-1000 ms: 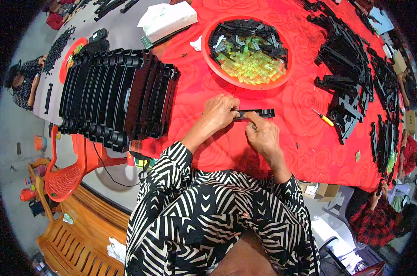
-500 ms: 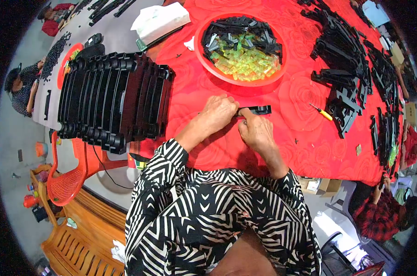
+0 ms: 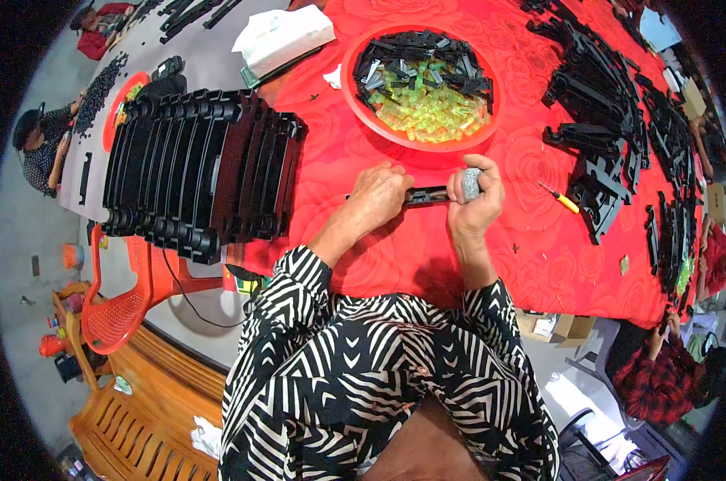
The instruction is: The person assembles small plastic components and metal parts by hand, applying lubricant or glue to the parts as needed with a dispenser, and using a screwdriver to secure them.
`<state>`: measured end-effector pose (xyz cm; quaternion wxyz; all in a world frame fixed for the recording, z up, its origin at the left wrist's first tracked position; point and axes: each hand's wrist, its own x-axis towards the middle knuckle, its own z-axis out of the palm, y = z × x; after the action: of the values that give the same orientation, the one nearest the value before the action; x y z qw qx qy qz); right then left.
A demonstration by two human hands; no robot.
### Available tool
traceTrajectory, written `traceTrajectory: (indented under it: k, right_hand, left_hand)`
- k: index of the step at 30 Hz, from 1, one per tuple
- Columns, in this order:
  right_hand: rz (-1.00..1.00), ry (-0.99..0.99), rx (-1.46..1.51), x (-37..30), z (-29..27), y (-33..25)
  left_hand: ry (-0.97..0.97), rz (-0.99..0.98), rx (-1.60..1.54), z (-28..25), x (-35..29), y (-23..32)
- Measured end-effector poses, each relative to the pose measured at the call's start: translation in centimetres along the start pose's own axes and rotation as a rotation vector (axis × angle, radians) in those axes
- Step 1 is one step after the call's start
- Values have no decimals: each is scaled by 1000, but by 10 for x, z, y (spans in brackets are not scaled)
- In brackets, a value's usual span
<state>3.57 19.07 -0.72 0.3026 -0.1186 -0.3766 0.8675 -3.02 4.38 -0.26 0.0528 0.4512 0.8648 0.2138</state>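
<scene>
1. While both hands are working over the red-clothed worktop (image 3: 427, 264), the left hand (image 3: 377, 196) is pressing down on one end of a long narrow black plastic strip (image 3: 427, 195), fingers curled over it.
2. Compared with a second ago, the right hand (image 3: 475, 200) is now lifting off the strip's other end, closing around a small grey block (image 3: 469, 183).
3. Just beyond, a round red basin (image 3: 361, 108) is holding yellow-green and black pieces; a small yellow-handled screwdriver (image 3: 558, 197) is lying nearby.

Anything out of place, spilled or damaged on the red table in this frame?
Nothing stands out. Both hands, left and right, hold a black strip over the red cloth. The red bowl keeps its parts inside; a small yellow-handled screwdriver lies loose nearby.
</scene>
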Motion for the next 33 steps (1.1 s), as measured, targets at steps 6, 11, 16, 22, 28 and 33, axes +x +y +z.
traceTrajectory:
  k: [6, 11, 16, 22, 28, 33]
  right_hand:
    - [22, -33, -13, -4, 3, 8]
    - [-35, -116, -77, -5, 13, 15]
    - [-2, -121, -217, -4, 8, 18]
    - [-60, -163, -414, 0, 5, 25]
    - [-150, -214, -513, 0, 8, 29]
    - [-72, -191, -444, 2, 8, 27]
  left_hand:
    - [14, -74, -70, 2, 0, 1]
    - [-49, -179, -91, -4, 3, 5]
    - [-77, -202, -157, -4, 3, 2]
    - [-27, -136, -157, 1, 0, -3]
    - [27, -103, -113, 3, -1, 2]
    - [-93, -143, -135, -8, 11, 6]
